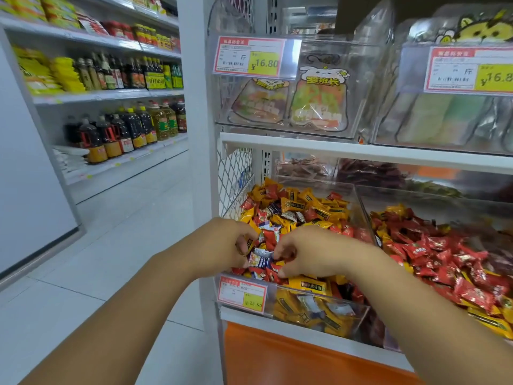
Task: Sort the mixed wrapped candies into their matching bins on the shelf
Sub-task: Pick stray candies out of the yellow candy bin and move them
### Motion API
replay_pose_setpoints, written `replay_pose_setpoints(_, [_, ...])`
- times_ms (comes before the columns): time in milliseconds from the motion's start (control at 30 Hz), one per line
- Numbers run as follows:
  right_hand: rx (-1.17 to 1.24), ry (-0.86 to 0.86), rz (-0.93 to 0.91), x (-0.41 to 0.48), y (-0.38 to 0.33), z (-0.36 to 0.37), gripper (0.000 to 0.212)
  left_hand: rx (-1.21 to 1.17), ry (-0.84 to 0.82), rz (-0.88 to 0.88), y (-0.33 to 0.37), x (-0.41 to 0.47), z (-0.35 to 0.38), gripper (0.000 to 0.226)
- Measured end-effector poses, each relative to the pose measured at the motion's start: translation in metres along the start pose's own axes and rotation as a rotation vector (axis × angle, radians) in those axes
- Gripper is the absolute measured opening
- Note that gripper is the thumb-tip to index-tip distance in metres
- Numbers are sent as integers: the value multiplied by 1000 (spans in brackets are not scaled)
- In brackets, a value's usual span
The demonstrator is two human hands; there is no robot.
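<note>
Both hands are digging into the mixed bin right beneath them: our left hand is pinching a dark-and-yellow candy, our right hand is curling fingers onto red candies, gripping or not we cannot tell. We are judging this the picking step; next we are needing a clean lift of the reds, carrying them right of our right hand to the mostly red bin. Beyond our fingertips yellow, red and blue-white wrappers are heaping together; above, clear bins are holding bagged sweets
</note>
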State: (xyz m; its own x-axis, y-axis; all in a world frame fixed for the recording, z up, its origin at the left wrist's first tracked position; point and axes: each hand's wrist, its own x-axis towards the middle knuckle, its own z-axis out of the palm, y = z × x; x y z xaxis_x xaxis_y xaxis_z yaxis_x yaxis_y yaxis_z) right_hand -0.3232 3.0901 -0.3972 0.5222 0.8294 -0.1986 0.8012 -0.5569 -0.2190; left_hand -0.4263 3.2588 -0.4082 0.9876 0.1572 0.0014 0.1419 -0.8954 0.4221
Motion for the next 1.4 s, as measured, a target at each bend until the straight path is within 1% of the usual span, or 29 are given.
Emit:
replay_pose_setpoints(100, [11,-20,-31,10,-3,14,45,40,-22,19,4,0,3,49])
replay_pose_setpoints(267, [25,66,-14,13,8,16,25,63,-44,26,5,0,11,45])
replay_pose_setpoints(333, [29,95,-2,11,12,13,23,59,-43,15,6,0,12,39])
replay_pose_setpoints(400, [55,78,-10,9,12,11,27,89,-28,6,8,3,14,32])
replay_pose_setpoints(433, [59,55,-17,8,10,11,32,129,-18,0,10,4,16,29])
replay_pose_setpoints(500, [2,28,-20,10,4,16,44,243,4,-6,14,7,20,25])
replay_pose_setpoints(533, [-46,39,-20,11,1,21,46,287,11,-11,15,8,21,25])
replay_pose_setpoints(600, [-69,93,-19,14,-3,28,41,323,7,-38,17,11,24,26])
replay_pose_setpoints(733, [93,168,14,12,7,29,23,350,-22,-70,17,16,27,27])
replay_pose_setpoints(800, [187,280,53,7,17,20,11,341,-35,-66,16,15,26,24])
replay_pose_setpoints(900, [292,421,110,1,29,8,12,321,-43,-57,15,14,26,16])
replay_pose_setpoints(967, [315,443,125,2,31,8,13,254,-36,-65,14,11,26,15])
replay_pose_setpoints(1067, [277,423,115,9,25,15,15,104,43,-68,13,6,21,15])
replay_pose_setpoints(1133, [223,340,64,15,17,20,33,57,116,-64,12,3,17,18])
replay_pose_setpoints(1200, [164,211,7,23,12,25,55,28,150,-64,10,0,16,23])
replay_pose_setpoints(1233, [144,167,-7,27,9,26,61,9,154,-67,8,-1,15,26])
replay_pose_setpoints(1300, [118,149,-2,35,6,29,60,-49,156,-71,5,-2,15,29])
replay_pose_setpoints(1400, [90,184,38,42,4,35,48,-114,158,-81,4,-3,15,25])
